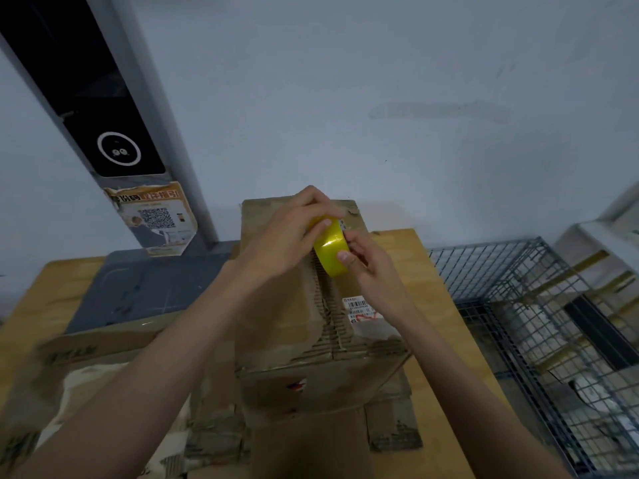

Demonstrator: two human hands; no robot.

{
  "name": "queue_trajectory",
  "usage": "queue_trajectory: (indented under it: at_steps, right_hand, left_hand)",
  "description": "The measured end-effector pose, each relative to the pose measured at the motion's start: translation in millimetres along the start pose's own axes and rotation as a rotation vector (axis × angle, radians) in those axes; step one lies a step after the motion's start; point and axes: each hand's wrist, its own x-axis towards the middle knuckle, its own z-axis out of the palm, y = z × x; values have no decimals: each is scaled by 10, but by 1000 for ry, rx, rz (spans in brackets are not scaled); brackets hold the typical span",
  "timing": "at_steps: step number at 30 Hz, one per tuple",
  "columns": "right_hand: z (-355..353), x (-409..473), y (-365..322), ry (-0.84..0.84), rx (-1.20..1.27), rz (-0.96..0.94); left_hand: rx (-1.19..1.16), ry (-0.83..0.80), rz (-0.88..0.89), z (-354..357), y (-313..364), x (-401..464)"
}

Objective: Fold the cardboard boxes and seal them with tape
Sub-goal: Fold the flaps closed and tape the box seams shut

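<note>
Our left hand (287,233) is curling its fingers (323,223) around the yellow tape roll (330,248), while our right hand (366,267) is pinching at the roll's edge, apparently hunting for the loose end. The roll is hovering over the far end of the cardboard box (294,305), above its torn centre seam (330,305). We are judging it best to free a clean tab first, then anchor it past the far edge. The box is sitting on flattened cardboard (394,426) on the wooden surface (432,271).

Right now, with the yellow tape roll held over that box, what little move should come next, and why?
Probably peel the tape's free end loose. The left hand grips the yellow tape roll above the cardboard box, the right hand pinches at its edge, and the torn centre seam shows no fresh tape yet.
</note>
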Motion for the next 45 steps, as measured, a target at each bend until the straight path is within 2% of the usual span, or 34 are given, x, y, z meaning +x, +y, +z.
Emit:
queue_trajectory:
  at_steps: [7, 10, 12, 16, 18, 22, 25, 28, 30, 32, 39, 45]
  right_hand:
    - [-43, 17, -4, -30, 6, 10]
    - [-47, 49, -19, 47, -18, 15]
    - [-42, 76, -56, 133, -10, 46]
    - [-43, 143, -238, 155, 148, 150]
    - [-72, 193, -326, 92, 261, 221]
    - [-103, 256, -413, -43, 249, 191]
    - [-72, 279, -447, 28, 310, 228]
    - [-15, 351, -486, 110, 165, 236]
    - [26, 377, -502, 124, 118, 298]
    - [57, 362, -486, 124, 202, 409]
    - [17, 571, -457, -35, 389, 618]
    - [35, 793, -431, -127, 452, 671]
  left_hand:
    - [-21, 112, -15, -73, 108, 43]
    - [-228, 192, -198, -63, 171, 105]
    - [-285, 201, -290, -103, 187, 222]
    - [-267, 76, -340, -283, 107, 550]
    - [-273, 15, -385, -376, 24, 699]
    - [-295, -10, -423, -570, -115, 990]
    - [-246, -103, -459, -655, -310, 1137]
    - [-273, -216, -498, -559, -536, 1185]
    - [-280, -166, -532, -488, -696, 1234]
    - [-259, -100, -557, -468, -877, 1306]
    - [-317, -281, -555, -232, -1410, 1402]
    - [-260, -417, -554, 19, -1768, 1407]
